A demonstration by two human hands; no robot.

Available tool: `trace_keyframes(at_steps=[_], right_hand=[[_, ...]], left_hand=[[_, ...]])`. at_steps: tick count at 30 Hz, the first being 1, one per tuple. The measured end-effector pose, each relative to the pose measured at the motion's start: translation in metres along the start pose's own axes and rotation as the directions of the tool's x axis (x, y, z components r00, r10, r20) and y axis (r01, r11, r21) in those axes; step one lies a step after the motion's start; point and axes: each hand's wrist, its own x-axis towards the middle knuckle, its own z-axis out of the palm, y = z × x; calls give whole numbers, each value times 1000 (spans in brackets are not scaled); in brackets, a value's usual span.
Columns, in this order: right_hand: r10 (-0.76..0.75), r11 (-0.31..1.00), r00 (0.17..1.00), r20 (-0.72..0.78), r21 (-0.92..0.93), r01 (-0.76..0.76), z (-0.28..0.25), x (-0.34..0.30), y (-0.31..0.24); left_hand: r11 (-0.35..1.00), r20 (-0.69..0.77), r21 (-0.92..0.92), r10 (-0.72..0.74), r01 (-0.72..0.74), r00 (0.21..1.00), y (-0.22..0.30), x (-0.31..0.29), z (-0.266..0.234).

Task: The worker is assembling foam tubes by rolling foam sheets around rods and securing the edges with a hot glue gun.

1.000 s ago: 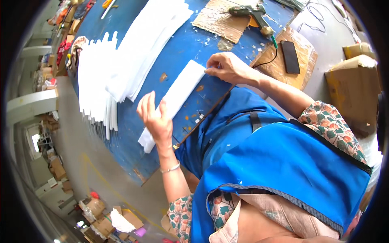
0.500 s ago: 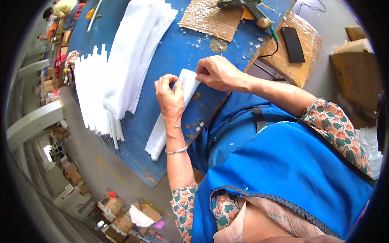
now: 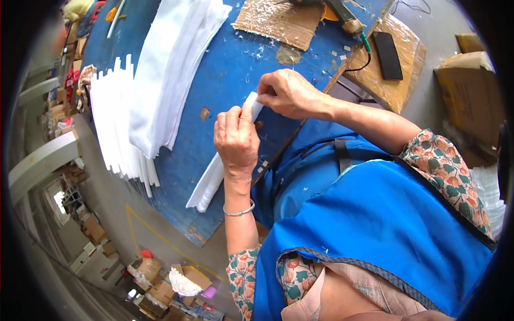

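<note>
A narrow strip of white fabric (image 3: 206,184), its upper part folded or rolled lengthwise, lies slantwise on the blue table (image 3: 198,99). My left hand (image 3: 237,140) is closed over its upper part, fingers together and pressing on it. At the strip's far end, my right hand (image 3: 292,93) pinches the edge between thumb and bent fingers. Further left lies a stack of wide white fabric strips (image 3: 171,69). Beside that stack is a bundle of thin white tubes (image 3: 112,117). What is under my left palm stays hidden.
A glue gun (image 3: 342,16) lies at the far edge by a frayed cardboard piece (image 3: 278,24); its cable hangs over the table edge. A black phone (image 3: 387,56) rests on a wrapped carton (image 3: 407,45) to the right. Scraps dot the tabletop. Cardboard boxes (image 3: 468,91) stand further right.
My left hand has moved right and turned over the strip, its fingers now pressed together. The strip's upper part looks narrower, folded over. My right hand has barely moved.
</note>
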Motion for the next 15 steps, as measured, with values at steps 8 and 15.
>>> trace_keyframes(at_steps=[8, 15], right_hand=[[-11, 1000, 1000, -6, -7, 11, 0, -2, 0], [-49, 998, 999, 19, -29, 49, 0, -3, 4]], left_hand=[[986, 25, 135, 92, -95, 995, 4, -7, 9], [983, 12, 169, 74, -75, 997, 6, -7, 11]])
